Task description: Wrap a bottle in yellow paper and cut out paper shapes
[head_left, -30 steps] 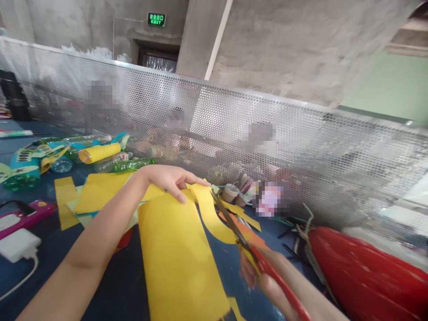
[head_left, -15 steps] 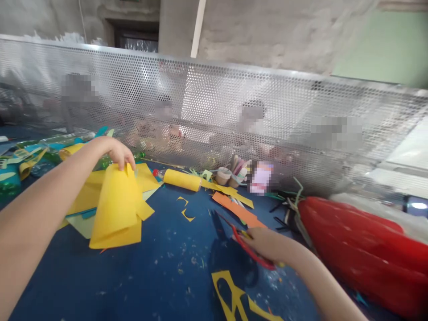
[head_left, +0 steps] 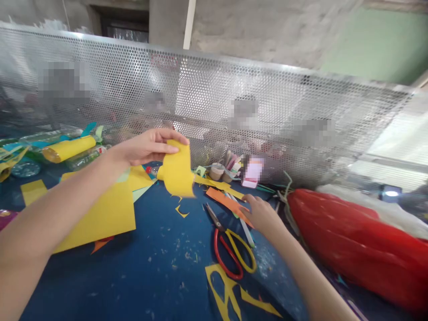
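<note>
My left hand (head_left: pixel 152 145) is closed on a small yellow sheet (head_left: pixel 179 171), pinching its top edge. The sheet hangs in front of a red-capped bottle (head_left: pixel 152 170) and hides part of it. My right hand (head_left: pixel 262 214) has its fingers apart, over the right end of an orange strip (head_left: pixel 224 200); whether it touches the strip I cannot tell. Below that hand lie scissors (head_left: pixel 219 227) with one red and one yellow handle, blades slightly parted. A larger yellow sheet (head_left: pixel 100 214) lies flat under my left forearm.
Yellow cut-out scraps (head_left: pixel 229 290) lie near the front. A pale pen (head_left: pixel 247 234) rests beside the orange strip. Small cups (head_left: pixel 217 170) and a phone (head_left: pixel 253 171) stand by the perforated metal screen (head_left: pixel 207 98). A red plastic bag (head_left: pixel 354 240) fills the right; wrapped bottles (head_left: pixel 70 148) lie left.
My right hand has let go of the scissors, which now lie on the table, and moved up to the orange strip. My left hand has moved right with the small yellow sheet.
</note>
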Tool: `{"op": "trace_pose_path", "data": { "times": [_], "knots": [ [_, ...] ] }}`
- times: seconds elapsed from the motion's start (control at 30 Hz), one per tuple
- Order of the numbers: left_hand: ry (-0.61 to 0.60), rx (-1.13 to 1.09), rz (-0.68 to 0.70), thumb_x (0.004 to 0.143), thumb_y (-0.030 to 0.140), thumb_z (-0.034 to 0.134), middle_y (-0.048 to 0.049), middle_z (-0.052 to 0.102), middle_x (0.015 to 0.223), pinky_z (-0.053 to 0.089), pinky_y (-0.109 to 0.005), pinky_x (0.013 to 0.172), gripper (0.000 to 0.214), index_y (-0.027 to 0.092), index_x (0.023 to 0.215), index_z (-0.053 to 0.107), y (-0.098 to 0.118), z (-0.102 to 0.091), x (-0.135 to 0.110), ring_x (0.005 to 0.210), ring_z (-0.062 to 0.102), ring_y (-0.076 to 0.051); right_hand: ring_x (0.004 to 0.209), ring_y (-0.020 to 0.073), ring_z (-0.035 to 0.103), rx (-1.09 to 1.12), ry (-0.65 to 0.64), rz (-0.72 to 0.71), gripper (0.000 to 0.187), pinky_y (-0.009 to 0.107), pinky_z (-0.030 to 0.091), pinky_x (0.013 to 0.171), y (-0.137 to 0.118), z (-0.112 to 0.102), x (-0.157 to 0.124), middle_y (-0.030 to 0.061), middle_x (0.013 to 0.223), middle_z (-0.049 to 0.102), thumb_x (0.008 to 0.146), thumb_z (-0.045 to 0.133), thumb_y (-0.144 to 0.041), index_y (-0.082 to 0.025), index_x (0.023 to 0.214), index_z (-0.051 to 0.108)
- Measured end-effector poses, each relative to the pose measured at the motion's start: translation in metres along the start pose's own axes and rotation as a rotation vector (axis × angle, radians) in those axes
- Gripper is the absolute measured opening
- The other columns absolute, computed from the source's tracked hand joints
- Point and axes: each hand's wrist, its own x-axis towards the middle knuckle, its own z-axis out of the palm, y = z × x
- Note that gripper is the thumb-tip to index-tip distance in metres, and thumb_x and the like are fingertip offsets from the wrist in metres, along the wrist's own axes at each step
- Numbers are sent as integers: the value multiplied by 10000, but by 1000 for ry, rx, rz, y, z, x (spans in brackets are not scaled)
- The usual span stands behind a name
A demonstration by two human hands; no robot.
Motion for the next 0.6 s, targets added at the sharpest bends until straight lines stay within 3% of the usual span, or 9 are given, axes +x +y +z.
{"op": "trace_pose_path", "data": {
  "times": [0.07, 0.13, 0.23, 0.33, 0.43, 0.6],
  "knots": [
    [-65, -145, 56, 761, 242, 639, -17, 652, 970, 509, -266, 744, 305, 228, 1066, 621, -4, 27, 3, 813, 621, -125, 906, 257, 626, 94, 36, 4, 354, 315, 427, 764, 18, 18, 7, 165, 1039, 636, 854, 504, -291, -126, 1163, 547],
    [-185, -178, 3, 771, 221, 617, -27, 650, 957, 505, -270, 728, 319, 225, 1090, 606, -19, 54, 5, 801, 618, -129, 856, 221, 648, 255, 10, 50, 368, 282, 453, 725, 32, 34, 12, 135, 1024, 647, 849, 494, -296, -150, 1186, 528],
    [-305, 60, -116, 780, 218, 585, -17, 640, 876, 472, -238, 618, 374, 222, 1154, 581, -54, 88, 6, 658, 576, -107, 793, 193, 659, 429, -39, 77, 348, 255, 474, 683, 42, 51, 17, 78, 909, 684, 796, 549, -307, -174, 1117, 565],
    [-325, 399, -153, 725, 174, 597, -38, 652, 950, 443, -249, 607, 465, 207, 1188, 575, -88, 112, 2, 668, 581, -140, 772, 202, 656, 446, -20, 72, 376, 271, 481, 681, 43, 59, 21, 72, 863, 692, 744, 593, -329, -165, 1083, 597],
    [-236, 488, -107, 702, 144, 590, -65, 629, 1133, 452, -272, 731, 520, 201, 1217, 554, -115, 126, -7, 865, 608, -196, 792, 223, 651, 449, 7, 69, 347, 292, 477, 706, 41, 63, 23, 94, 873, 696, 715, 602, -358, -150, 989, 655],
    [-20, 533, 7, 772, 172, 501, -40, 612, 1202, 444, -291, 802, 445, 233, 1209, 553, -144, 137, -19, 931, 601, -195, 746, 231, 641, 507, 26, 63, 225, 314, 481, 687, 44, 59, 24, 68, 774, 699, 694, 598, -330, -166, 829, 673]
  ]
}}
